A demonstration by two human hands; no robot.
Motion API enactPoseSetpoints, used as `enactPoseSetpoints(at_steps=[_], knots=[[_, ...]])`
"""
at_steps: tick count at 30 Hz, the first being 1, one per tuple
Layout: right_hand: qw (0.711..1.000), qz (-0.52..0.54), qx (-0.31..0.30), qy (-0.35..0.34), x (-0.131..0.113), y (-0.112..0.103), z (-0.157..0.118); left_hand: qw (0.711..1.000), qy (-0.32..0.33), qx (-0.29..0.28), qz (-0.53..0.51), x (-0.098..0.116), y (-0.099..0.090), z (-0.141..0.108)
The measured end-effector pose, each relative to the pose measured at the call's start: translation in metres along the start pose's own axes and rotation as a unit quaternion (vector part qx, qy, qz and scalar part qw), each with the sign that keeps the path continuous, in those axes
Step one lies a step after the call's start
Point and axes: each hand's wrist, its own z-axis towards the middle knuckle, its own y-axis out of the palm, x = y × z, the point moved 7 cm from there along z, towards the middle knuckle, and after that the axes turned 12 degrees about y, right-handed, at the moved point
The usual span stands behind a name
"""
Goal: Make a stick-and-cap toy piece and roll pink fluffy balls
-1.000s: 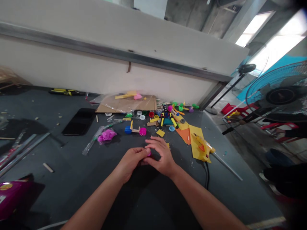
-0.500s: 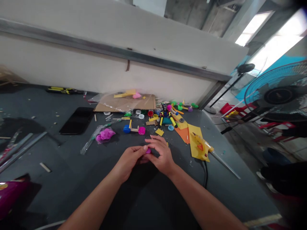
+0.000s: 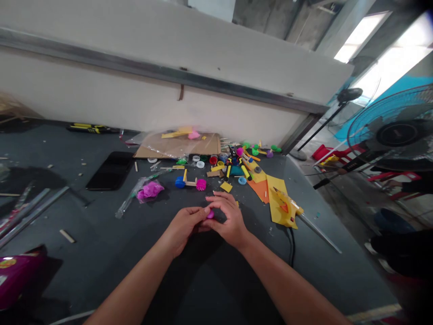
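A small magenta piece [image 3: 210, 214] is held between both hands, low in the middle of the view. My left hand [image 3: 185, 224] pinches its left side with the thumb on top. Around its right side curl the thumb and fingers of my right hand [image 3: 229, 219]. Just beyond the hands lies a stick assembly with a blue cap [image 3: 180, 182] and a magenta wheel-like piece [image 3: 201, 184]. A lump of magenta clay [image 3: 150, 190] rests on plastic wrap to the left. A yellow square [image 3: 226, 186] lies past my right fingertips.
On the dark table [image 3: 135, 253] are a black phone [image 3: 110, 170], cardboard [image 3: 182, 146], coloured caps, pliers [image 3: 245, 170], orange and yellow sheets, and a yellow glue gun [image 3: 287, 210] with a cable. A fan [image 3: 397, 134] stands at the right.
The whole scene has shifted very slightly to the right in the view. Both hands keep hold of the magenta piece, with a small change in finger position.
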Motion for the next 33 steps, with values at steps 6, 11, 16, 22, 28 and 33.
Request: enactPoseSetpoints(at_steps=[6, 11, 16, 22, 28, 33], knots=[[1.0, -0.009, 0.0, -0.007, 0.0005, 0.0009, -0.0006, 1.0, -0.002, 0.012, -0.001, -0.0014, -0.0021, 0.0014], [1.0, 0.001, 0.014, 0.002, 0.0035, -0.0003, 0.0004, 1.0, 0.002, -0.008, 0.02, -0.0002, 0.0004, 0.0016], [1.0, -0.014, 0.005, -0.013, 0.0018, 0.001, -0.0012, 0.999, 0.002, 0.0, 0.032, 0.0011, -0.001, 0.002], [0.999, -0.035, 0.01, -0.007, 0.0015, 0.0038, -0.0017, 1.0, -0.002, -0.007, 0.012, -0.0029, 0.0011, 0.0025], [0.999, -0.034, 0.002, -0.014, 0.0002, 0.0066, -0.002, 1.0, -0.007, 0.003, 0.003, -0.0045, -0.0013, 0.0027], [1.0, -0.025, 0.007, -0.006, 0.0001, 0.0053, -0.0018, 1.0, -0.002, 0.002, -0.005, -0.0018, -0.0006, 0.0032]])
